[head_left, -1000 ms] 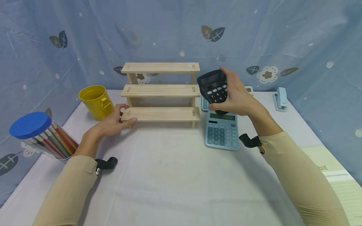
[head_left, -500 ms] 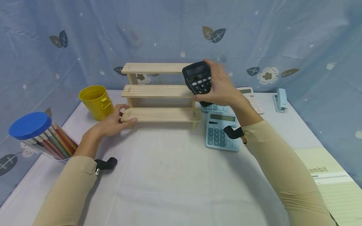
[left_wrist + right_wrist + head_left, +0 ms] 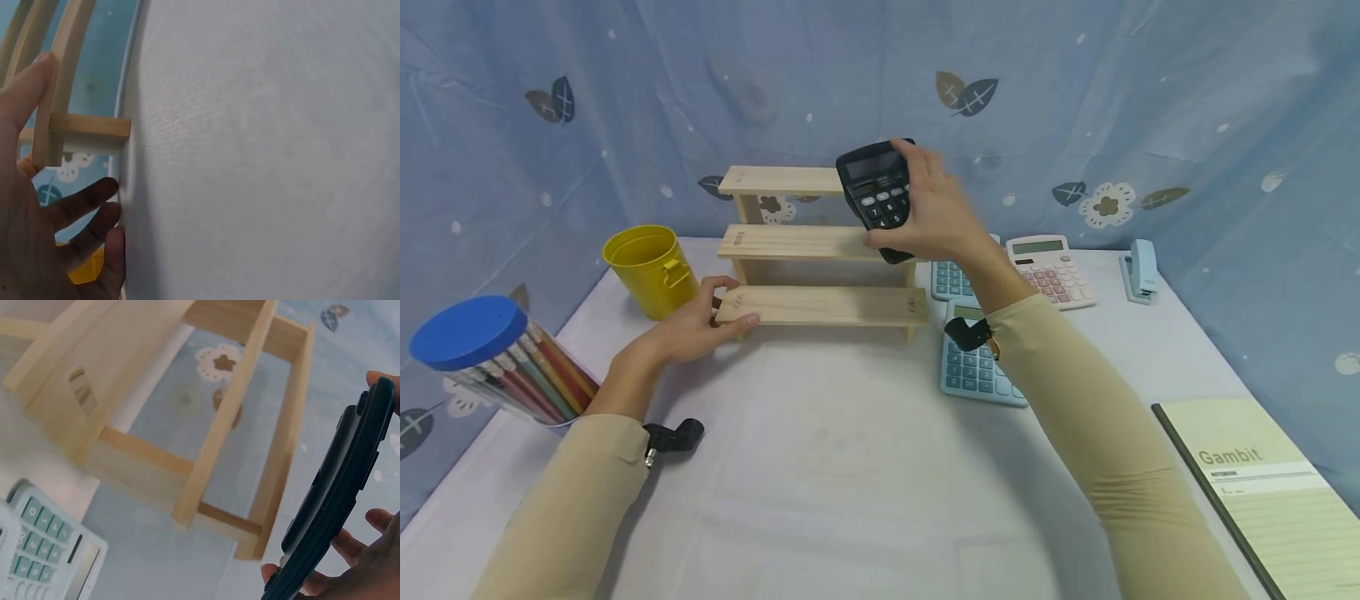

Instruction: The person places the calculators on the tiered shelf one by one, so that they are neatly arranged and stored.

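A three-tier wooden shelf rack [image 3: 827, 306] stands at the back of the table. My left hand [image 3: 685, 327] pinches the left end of its lowest board; in the left wrist view the thumb lies on the board and the other fingers are spread apart below. Held up by my right hand [image 3: 936, 212], a black calculator [image 3: 868, 183] is tilted in front of the rack's right half, hiding part of the top and middle boards. From the right wrist view the calculator [image 3: 340, 487] shows edge-on, apart from the rack.
Two light blue calculators [image 3: 970, 387] and a pink-white calculator [image 3: 1052, 271] lie right of the rack. Farther right are a light blue stapler [image 3: 1141, 271] and a notebook [image 3: 1262, 483]. A yellow bucket [image 3: 651, 271] and a blue-lidded jar of pencils [image 3: 512, 358] stand at left.
My right hand has carried the black calculator left and upward, from above the blue calculators to in front of the rack. My left hand has stayed on the lowest board.
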The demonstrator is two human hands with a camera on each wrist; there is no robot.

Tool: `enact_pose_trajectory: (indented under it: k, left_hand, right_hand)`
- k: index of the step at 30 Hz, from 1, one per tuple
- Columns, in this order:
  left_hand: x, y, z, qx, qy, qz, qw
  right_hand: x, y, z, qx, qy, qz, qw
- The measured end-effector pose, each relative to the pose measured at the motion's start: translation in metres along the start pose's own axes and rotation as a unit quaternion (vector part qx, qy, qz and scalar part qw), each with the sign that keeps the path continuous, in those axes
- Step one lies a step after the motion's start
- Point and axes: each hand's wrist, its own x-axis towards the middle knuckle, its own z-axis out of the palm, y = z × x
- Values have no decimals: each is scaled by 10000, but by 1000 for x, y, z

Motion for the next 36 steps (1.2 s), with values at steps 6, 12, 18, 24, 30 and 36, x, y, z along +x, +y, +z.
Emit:
enact_pose_trajectory:
  k: [6, 12, 18, 24, 30, 36]
  left_hand:
    - [-1, -1, -3, 25, 10, 20, 10000]
    - [1, 0, -3, -51, 27, 19, 10000]
    - [3, 1, -1, -108, 31, 50, 9999]
    - [6, 2, 1, -104, 33, 43, 9999]
    - [5, 2, 2, -76, 60, 34, 9999]
    - [-1, 0, 1, -261, 15, -6, 9997]
  right_hand:
    - [19, -12, 8, -117, -109, 185, 9997]
    - [31, -23, 14, -390, -192, 502, 9978]
    - [37, -30, 24, -430, -216, 527, 9974]
    - [46, -43, 30, -589, -122, 559, 9966]
    - [57, -57, 35, -716, -165, 732, 9946]
    - [69, -63, 46, -631, -316, 944, 9930]
